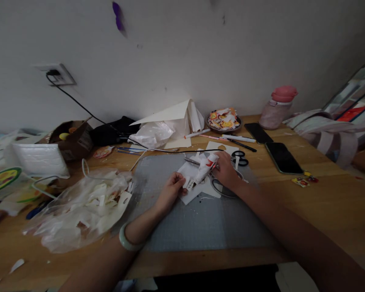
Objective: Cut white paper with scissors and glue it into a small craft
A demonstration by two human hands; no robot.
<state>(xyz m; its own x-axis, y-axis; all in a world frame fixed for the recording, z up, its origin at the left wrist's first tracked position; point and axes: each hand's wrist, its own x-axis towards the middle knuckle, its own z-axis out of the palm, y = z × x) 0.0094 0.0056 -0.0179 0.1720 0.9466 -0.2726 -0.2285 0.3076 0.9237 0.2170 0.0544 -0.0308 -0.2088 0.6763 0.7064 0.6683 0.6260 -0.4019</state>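
My left hand (pixel 172 188) pinches the edge of a small white paper piece (pixel 197 178) with dark print on it. My right hand (pixel 225 169) is closed at the piece's right side, around scissors whose grey blades (pixel 192 161) point left across the paper; their handles are mostly hidden by the fingers. A red mark shows on the white paper near the right fingertips. Beneath the hands lie white paper scraps and a grey cutting mat (pixel 182 231). A dark grey loop (pixel 226 190) rests under my right wrist, and black-handled scissors (pixel 241 157) lie just behind that hand.
On the left, a clear plastic bag (pixel 69 219) holds paper scraps. A bowl of cutouts (pixel 224 129), pens (pixel 239 138), two phones (pixel 283 157) and a pink-lidded bottle (pixel 276 108) stand or lie behind and right. A black cable (pixel 182 151) crosses the mat's back edge.
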